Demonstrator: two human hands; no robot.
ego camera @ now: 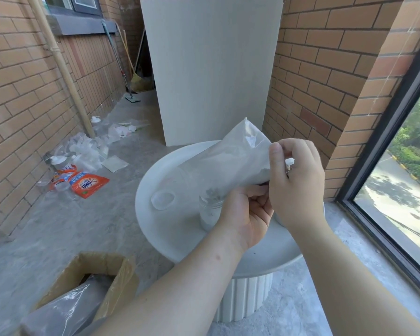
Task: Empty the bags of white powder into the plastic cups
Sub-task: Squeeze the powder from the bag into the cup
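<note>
Hands both hold 1 bag (228, 161): left hand (247, 214) grips its low end above the cup (210, 213) on the tabletop (165, 229), right hand (298, 180) pinches its edge at 2 o'clock, probably so powder slides down.

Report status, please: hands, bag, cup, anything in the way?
Left hand grips bag low end; right hand pinches its upper edge. Bag tilted down over cup on table. Nothing between bag and cup.
</note>
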